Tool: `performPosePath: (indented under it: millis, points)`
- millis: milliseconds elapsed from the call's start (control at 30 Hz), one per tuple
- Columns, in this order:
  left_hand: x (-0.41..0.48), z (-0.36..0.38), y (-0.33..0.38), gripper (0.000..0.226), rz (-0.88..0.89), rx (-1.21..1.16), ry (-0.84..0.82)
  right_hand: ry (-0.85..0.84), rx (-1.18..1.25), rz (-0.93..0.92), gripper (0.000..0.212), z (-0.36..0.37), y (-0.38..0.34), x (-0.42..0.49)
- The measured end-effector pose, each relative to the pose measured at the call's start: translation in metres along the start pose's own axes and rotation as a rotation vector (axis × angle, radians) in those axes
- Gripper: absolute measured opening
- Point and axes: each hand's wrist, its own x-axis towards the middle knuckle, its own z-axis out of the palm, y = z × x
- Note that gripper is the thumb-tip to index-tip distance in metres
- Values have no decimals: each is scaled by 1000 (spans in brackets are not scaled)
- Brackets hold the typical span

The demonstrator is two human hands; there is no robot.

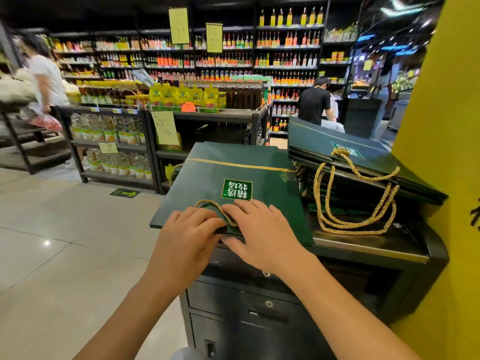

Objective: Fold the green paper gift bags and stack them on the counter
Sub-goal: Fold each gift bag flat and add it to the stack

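1. Green gift bag (233, 172) lies flat on black counter (368, 244).
2. Left hand (192, 229) grips its near edge; right hand (262, 227) presses it, fingers spread.
3. Stacked bags (350, 149) beside; bottle shelves (285, 61) behind.

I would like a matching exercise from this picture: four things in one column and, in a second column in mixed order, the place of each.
Things
1. flat green bag
2. stack of green bags
3. gold rope handles
4. arrow sticker

Places
a. on the floor, near the shelves
b. under the left hand and right hand
c. trailing from the stack onto the counter
d. beside the yellow wall

Pairs: 1-b, 2-d, 3-c, 4-a
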Motion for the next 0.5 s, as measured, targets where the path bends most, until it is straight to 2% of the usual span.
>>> performPosePath:
  millis: [100,233,367,433,500]
  points:
    - [1,-6,-2,27,-55,-97,69,56,-50,20,72,0,-8,1]
    - [11,-25,-4,58,-176,-220,250,169,53,0,69,-19,-5,-2]
    - [25,-44,7,70,-266,-466,441,374,103,14,72,-40,2,-4]
    - [29,-42,14,70,-354,-644,467,522,239,47,63,-47,10,-1]
    - [35,-36,19,61,-499,-798,433,646,435,93,52,-56,17,0]
